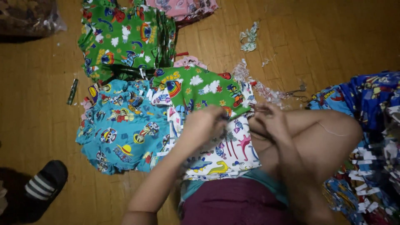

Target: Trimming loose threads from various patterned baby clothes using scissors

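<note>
Head view: the left hand (204, 124) is seen curled, its fingers pressed together on the lower edge of a green printed cloth (200, 89), which lies on top of a white cloth with dinosaurs (221, 158). The right hand (268, 121) is held just beside it, fingers bunched near the same edge; whether anything is pinched there cannot be told, since the picture is blurred. Both hands are placed above a bent bare knee (325, 129). A blue cartoon cloth (121, 133) is spread to the left, touching the white one. A stack of green cloths (125, 37) is set further up on the wooden floor (41, 121), with a pink cloth (183, 7) above it. A heap of dark blue cloths (366, 104) is piled at the right. Scissors (298, 93) and paper scraps (249, 38) are seen on the floor. A striped sandal (43, 185) is at the lower left.
</note>
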